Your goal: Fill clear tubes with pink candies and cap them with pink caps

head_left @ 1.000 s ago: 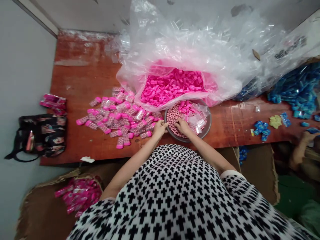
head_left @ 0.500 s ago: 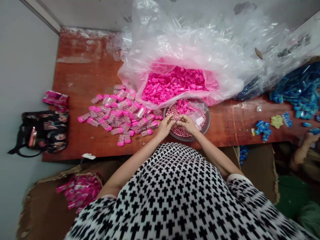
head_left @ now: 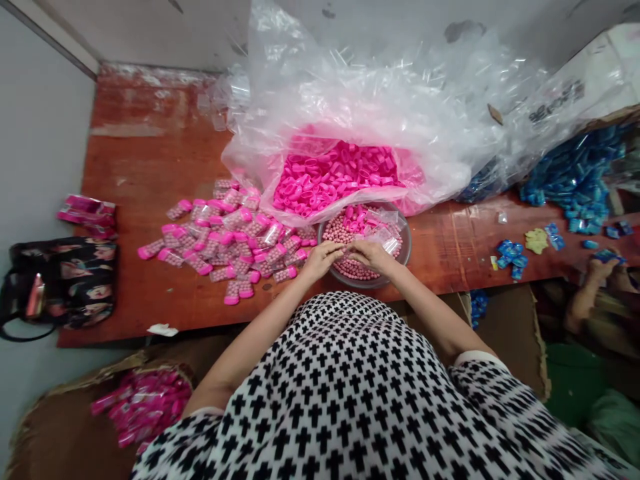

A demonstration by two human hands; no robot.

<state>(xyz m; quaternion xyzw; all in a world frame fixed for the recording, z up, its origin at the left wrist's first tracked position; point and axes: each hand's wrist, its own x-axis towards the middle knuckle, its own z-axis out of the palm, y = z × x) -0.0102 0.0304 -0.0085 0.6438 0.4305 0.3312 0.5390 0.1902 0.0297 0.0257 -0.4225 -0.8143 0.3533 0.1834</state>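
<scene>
Over the near-left part of a grey bowl, my left hand and my right hand meet with fingers closed. Between their fingertips is a small container that looks pink with beads, mostly hidden by the fingers. Round pink beads fill the bowl, with pink caps and clear empty containers lying on top. Left of the bowl spreads a pile of clear, bead-filled containers with pink caps. Just behind the bowl, a plastic bag lies open around many loose pink caps.
Clear plastic wrapping covers the back of the wooden table. A black floral bag lies at the left edge. Blue packs are heaped right, near another person's hand. Below left, a cardboard box holds pink packs.
The view has shifted, so the table's things appear slightly further left and lower. My hands stay together over the bowl, and the container between them is now more covered by fingers.
</scene>
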